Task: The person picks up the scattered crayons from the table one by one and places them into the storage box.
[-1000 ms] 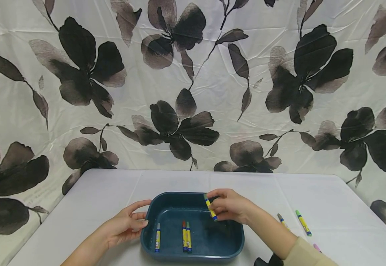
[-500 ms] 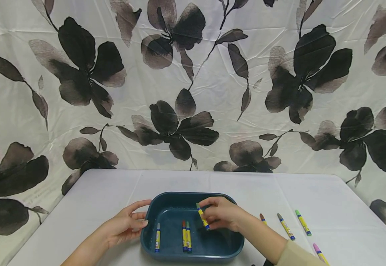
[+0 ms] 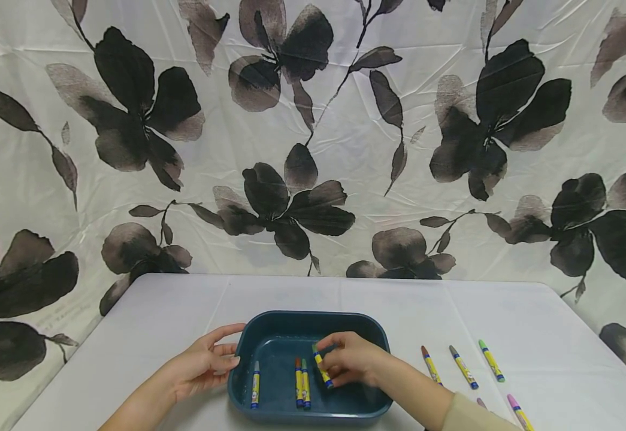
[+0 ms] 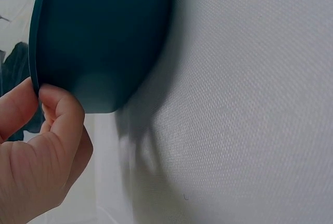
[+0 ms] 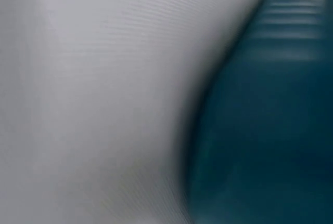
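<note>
My left hand (image 3: 205,359) pinches the left rim of a dark teal plastic tub (image 3: 269,413). In the left wrist view the thumb and fingers (image 4: 65,109) grip that rim from both sides. Inside the tub, my right hand (image 3: 353,359) holds a green crayon (image 3: 321,366) with a yellow wrapper, tilted, between fingers and thumb. A grey crayon (image 3: 256,386) lies at the tub's left. A brown crayon (image 3: 299,383) and a dark green crayon (image 3: 305,386) lie side by side near its middle. The right wrist view shows the tub's outer wall (image 5: 270,130), not the hand's grip.
On the white table (image 3: 183,305), right of the tub, lie a brown crayon (image 3: 432,365), a grey crayon (image 3: 463,367), a light green crayon (image 3: 492,361) and a pink crayon (image 3: 520,413). Another crayon (image 3: 481,403) is partly hidden by the sleeve. Floral cloth (image 3: 313,149) hangs behind.
My right hand has moved left and lower into the tub with the green crayon, nearer the middle pair. More crayons on the table show beside the arm. The left hand has not moved.
</note>
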`<move>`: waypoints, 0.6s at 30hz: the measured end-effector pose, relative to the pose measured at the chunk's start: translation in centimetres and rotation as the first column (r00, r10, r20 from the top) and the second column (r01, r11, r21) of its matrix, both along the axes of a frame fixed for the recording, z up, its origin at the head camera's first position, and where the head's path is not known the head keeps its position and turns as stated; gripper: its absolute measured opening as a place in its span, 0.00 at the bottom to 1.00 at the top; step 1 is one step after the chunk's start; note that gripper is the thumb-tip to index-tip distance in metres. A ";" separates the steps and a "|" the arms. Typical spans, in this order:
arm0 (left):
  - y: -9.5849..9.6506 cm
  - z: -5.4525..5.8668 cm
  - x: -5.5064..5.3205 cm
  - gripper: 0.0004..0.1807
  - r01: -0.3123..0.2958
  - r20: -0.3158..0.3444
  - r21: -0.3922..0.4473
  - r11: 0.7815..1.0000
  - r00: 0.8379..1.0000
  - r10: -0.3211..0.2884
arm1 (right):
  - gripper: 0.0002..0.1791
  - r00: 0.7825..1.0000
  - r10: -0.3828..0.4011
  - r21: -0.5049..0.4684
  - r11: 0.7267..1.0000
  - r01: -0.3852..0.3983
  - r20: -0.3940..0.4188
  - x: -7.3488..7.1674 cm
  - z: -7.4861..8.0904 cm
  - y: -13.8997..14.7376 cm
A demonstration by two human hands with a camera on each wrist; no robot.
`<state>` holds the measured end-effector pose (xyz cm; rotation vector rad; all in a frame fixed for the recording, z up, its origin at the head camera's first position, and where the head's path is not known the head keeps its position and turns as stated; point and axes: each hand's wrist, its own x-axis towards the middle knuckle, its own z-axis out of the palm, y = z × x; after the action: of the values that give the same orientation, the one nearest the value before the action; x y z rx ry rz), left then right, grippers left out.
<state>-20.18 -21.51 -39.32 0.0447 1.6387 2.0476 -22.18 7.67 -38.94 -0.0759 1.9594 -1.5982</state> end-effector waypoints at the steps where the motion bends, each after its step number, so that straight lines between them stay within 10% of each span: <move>1: 0.0 0.0 0.0 0.40 0.001 0.000 0.001 1.000 1.000 -0.001 | 0.19 1.000 0.002 0.007 1.000 -0.002 0.001 0.1 -0.1 -0.1; 18: -0.1 0.0 0.0 0.40 0.016 -0.003 0.019 1.000 1.000 -0.016 | 0.18 1.000 0.009 0.061 0.998 -0.010 0.021 0.5 -1.2 -0.7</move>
<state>-20.18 -21.60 -39.30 0.0672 1.6160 2.0516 -21.68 6.96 -40.19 -0.0435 1.9871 -1.5262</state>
